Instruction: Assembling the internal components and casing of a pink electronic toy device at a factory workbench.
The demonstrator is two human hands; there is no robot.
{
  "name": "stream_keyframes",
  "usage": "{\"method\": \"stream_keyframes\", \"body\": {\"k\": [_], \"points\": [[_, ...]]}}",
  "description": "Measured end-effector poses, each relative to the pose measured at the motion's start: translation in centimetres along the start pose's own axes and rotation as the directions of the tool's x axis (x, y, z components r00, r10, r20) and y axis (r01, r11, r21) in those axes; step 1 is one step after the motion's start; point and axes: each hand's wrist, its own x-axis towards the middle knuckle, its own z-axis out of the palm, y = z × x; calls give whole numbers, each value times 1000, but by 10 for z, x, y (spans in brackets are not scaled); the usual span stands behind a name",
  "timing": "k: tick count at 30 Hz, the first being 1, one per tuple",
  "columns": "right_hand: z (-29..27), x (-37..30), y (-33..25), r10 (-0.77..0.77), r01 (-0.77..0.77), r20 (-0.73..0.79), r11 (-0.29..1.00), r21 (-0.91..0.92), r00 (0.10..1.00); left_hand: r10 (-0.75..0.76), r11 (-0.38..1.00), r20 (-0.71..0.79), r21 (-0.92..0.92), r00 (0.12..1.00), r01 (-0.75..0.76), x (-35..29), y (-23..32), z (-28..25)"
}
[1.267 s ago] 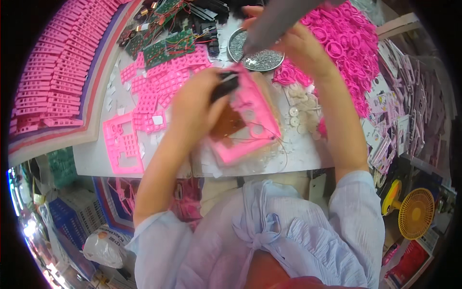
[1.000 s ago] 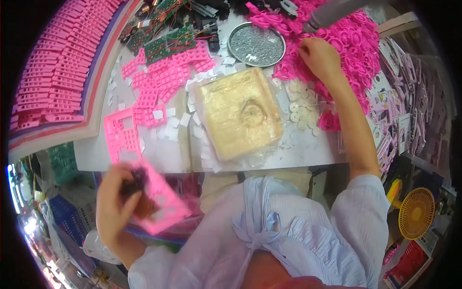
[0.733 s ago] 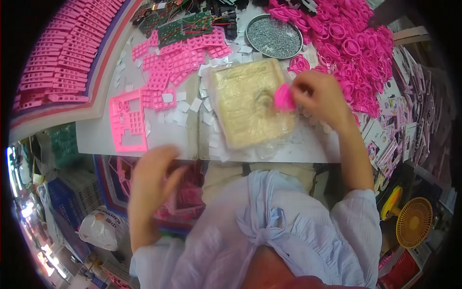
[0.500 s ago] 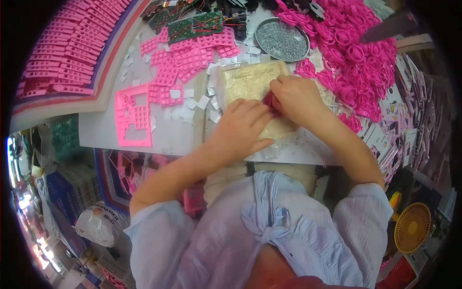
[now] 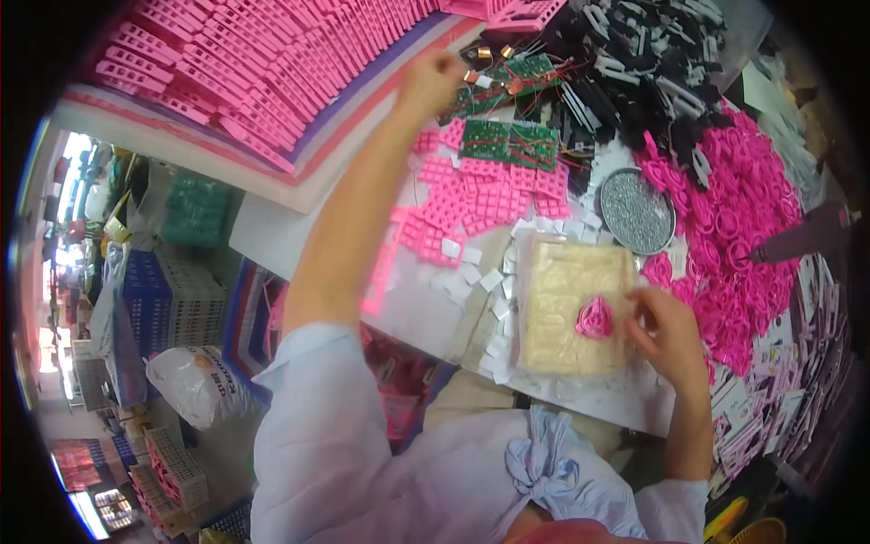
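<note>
Lying on a cream-yellow block [image 5: 553,272], a small magenta ring part [image 5: 594,317] is seen toward the block's right edge. The block is wrapped in clear plastic and set on the white table [image 5: 276,236]. The right hand [image 5: 666,335] is held just beside it, thumb and fingers curved and parted, gap facing the ring part; contact with the block can't be told. The left hand [image 5: 430,83] is stretched to the far side, fingers curled, near wired green circuit boards [image 5: 535,72]; it is blurred, so whether anything is pinched can't be told.

White paper squares [image 5: 492,279] are scattered left of the block. Pink button grids [image 5: 494,195] are heaped beyond these, with another green board [image 5: 521,143] laid on top. A pink frame [image 5: 384,263] is partly covered by the left forearm [image 5: 340,227]. Beyond the block, a round dish [image 5: 640,253] is filled with small silvery pieces [image 5: 637,213]. To the right, magenta parts [image 5: 739,272] are piled, a dark handheld tool [image 5: 802,236] pointed over them. Black parts [image 5: 643,82] are heaped at the far side. Pink panels [image 5: 245,82] are stacked in rows at far left. Printed cards [image 5: 761,408] are bunched at right.
</note>
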Motion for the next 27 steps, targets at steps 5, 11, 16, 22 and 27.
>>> {"method": "stream_keyframes", "body": {"k": [5, 11, 16, 22, 27], "points": [[-9, -38, 35, 56, -44, -110, 993, 106, 992, -187, 829, -235, 483, 954, 281, 98, -114, -25], [-18, -69, 39, 178, -164, -136, 981, 107, 975, -343, 655, 58, 730, 938, 194, 172, -96, 10], [-17, -62, 42, 172, -161, -117, 982, 99, 978, 56, 806, 66, 586, 996, -84, 209, -68, 36], [-17, -45, 27, 190, -172, -115, 973, 153, 975, 174, 758, -111, 649, 979, -61, 233, -23, 98], [-18, -80, 56, 152, -153, -185, 988, 12, 971, 271, 884, -324, 456, 906, -102, 258, -29, 98]]}}
